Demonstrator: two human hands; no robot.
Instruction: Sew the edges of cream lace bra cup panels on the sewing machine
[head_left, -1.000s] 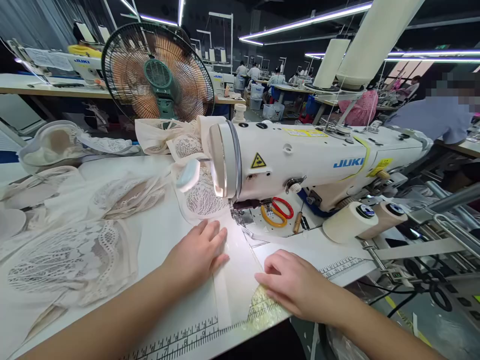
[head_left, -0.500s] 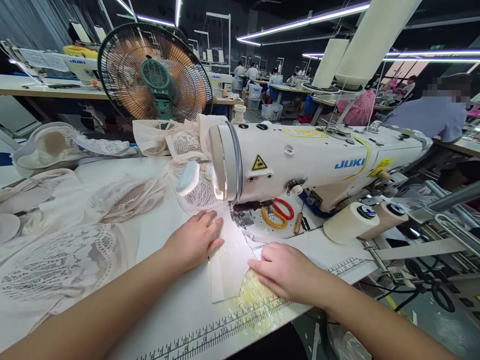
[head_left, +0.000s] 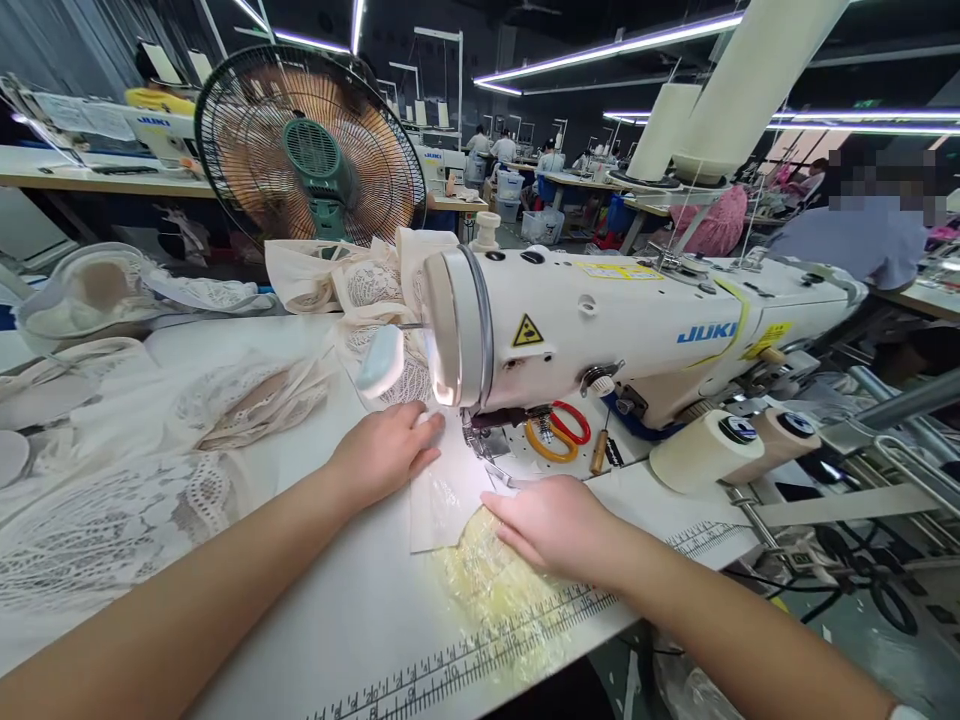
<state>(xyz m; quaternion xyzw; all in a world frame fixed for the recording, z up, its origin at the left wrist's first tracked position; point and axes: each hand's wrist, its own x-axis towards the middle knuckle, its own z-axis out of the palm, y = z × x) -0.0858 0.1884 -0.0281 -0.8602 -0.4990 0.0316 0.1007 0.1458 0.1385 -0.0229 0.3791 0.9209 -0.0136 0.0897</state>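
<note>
A pale fabric piece lies on the sewing table, its far end beside the needle area of the white sewing machine. My left hand rests flat on the fabric's left side, fingers stretched towards the presser foot. At the fabric's right edge is my right hand, fingers curled and pressed together, with the edge at its fingertips. A yellowish, tape-like patch covers the table beneath and in front of that hand. Beyond the left hand, a lace piece lies partly behind the machine head.
Lace bra pieces spread over the table's left. Scissors, a wooden-handled tool and a blade lie under the machine arm. Thread cones stand at right. A large fan is behind; a person sits at right.
The fabric has slid away from me towards the machine, showing more of the yellow patch. My left hand has moved forward and slightly left; my right hand has shifted slightly left.
</note>
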